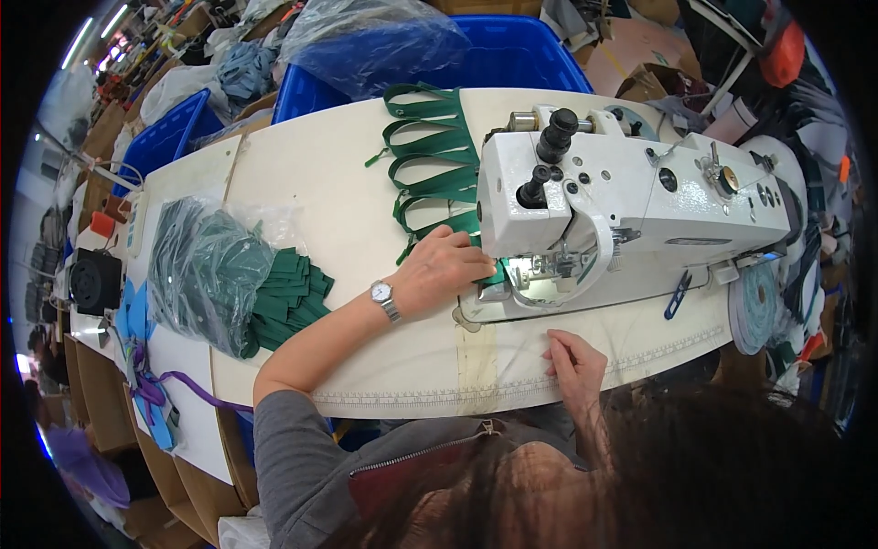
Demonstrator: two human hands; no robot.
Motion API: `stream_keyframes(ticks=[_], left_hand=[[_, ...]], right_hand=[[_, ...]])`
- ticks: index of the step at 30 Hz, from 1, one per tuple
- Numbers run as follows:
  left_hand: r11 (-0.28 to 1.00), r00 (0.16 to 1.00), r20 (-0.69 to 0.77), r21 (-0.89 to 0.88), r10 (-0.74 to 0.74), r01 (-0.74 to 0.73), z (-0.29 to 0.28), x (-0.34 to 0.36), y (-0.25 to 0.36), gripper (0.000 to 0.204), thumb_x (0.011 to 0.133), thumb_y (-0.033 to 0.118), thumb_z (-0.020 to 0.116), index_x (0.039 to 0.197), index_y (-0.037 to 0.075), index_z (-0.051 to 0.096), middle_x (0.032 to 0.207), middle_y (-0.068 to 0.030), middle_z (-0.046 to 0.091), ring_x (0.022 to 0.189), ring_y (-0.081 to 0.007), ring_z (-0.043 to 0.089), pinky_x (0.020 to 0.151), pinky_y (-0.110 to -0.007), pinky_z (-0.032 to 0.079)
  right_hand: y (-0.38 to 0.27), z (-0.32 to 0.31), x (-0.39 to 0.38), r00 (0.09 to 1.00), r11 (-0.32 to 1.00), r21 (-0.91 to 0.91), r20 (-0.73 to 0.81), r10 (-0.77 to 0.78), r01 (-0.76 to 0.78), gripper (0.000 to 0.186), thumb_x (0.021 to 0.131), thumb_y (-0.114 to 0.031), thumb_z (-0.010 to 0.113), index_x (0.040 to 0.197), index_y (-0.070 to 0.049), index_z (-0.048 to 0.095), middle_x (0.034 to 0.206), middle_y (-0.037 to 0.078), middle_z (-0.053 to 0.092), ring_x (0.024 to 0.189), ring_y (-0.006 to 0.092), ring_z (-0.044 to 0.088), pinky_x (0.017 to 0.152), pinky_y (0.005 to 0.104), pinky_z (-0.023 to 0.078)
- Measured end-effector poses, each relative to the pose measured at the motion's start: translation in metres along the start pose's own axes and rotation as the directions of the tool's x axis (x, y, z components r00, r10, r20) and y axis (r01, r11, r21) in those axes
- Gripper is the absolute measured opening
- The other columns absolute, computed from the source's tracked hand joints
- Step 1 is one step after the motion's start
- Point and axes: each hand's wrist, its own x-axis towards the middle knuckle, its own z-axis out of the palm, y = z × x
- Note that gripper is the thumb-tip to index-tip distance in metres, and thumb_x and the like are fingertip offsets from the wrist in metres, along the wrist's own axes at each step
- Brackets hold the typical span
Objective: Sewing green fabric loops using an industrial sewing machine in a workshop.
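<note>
My left hand (441, 265), with a watch on its wrist, is closed on a green strap (500, 271) at the needle area of a white sewing machine (631, 197). Its fingertips pinch the strap close to the presser foot, and they hide part of it. Behind that hand, a row of looped green straps (425, 166) trails away over the table to the machine's left side. Near the front edge, my right hand (580, 368) is held above the table, fingers loosely bent and apart, with nothing seen in it.
A clear plastic bag (197, 274) of cut green straps (291, 297) lies on the table (352, 220) at left. Small blue thread snips (678, 295) rest right of the needle. Blue bins (521, 55) stand beyond the far edge. A pale-blue tape roll (755, 309) is at right.
</note>
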Motion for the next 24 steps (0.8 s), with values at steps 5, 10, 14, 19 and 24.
stream_keyframes(ticks=[5,10,14,19,24], left_hand=[[0.999,0.998,0.064,-0.034,0.006,-0.004,-0.001,-0.001,0.002,0.026,0.072,0.009,0.068,0.098,0.011,0.068,0.097,0.0031,0.067,0.091,-0.0161,0.055,0.08,-0.03,0.038],[0.999,0.993,0.115,-0.014,-0.03,0.032,-0.003,0.003,0.005,0.029,0.072,0.01,0.068,0.101,0.011,0.067,0.092,0.0022,0.065,0.093,-0.0162,0.055,0.081,-0.03,0.038],[1.0,0.999,0.042,0.017,0.003,-0.004,0.002,0.001,0.002,0.028,0.072,0.01,0.067,0.1,0.011,0.067,0.092,0.0021,0.064,0.091,-0.0166,0.054,0.081,-0.03,0.039],[1.0,1.0,0.02,0.006,0.001,-0.001,0.003,0.001,0.0,0.025,0.073,0.01,0.066,0.098,0.012,0.067,0.092,0.0028,0.064,0.091,-0.0164,0.054,0.081,-0.03,0.039],[0.998,0.998,-0.01,-0.002,0.061,-0.061,0.007,0.0,-0.001,0.023,0.075,0.01,0.063,0.097,0.013,0.068,0.096,0.0039,0.065,0.091,-0.0153,0.054,0.082,-0.029,0.039]], right_hand=[[0.001,-0.001,0.0,1.0,1.0,0.002,0.012,-0.01,0.01,0.018,0.09,-0.003,0.057,0.105,0.003,0.066,0.079,0.009,0.067,0.061,0.0105,0.062,0.053,0.0221,0.051],[0.0,0.0,0.0,0.999,0.999,0.007,-0.004,-0.035,0.035,0.019,0.09,-0.003,0.058,0.106,0.003,0.066,0.079,0.01,0.068,0.059,0.0104,0.061,0.053,0.0222,0.05],[-0.002,0.0,0.0,1.0,0.999,-0.025,-0.001,-0.028,0.028,0.018,0.091,-0.003,0.057,0.105,0.003,0.066,0.079,0.01,0.067,0.058,0.0104,0.061,0.053,0.0224,0.05],[0.001,0.0,0.001,0.998,0.998,-0.036,-0.008,-0.056,0.056,0.018,0.09,-0.002,0.057,0.105,0.003,0.066,0.077,0.01,0.067,0.057,0.0106,0.061,0.052,0.0226,0.05],[-0.004,0.001,-0.001,0.999,0.998,-0.045,-0.01,-0.043,0.042,0.017,0.09,-0.002,0.058,0.104,0.003,0.066,0.077,0.009,0.067,0.058,0.0104,0.061,0.052,0.0228,0.05]])
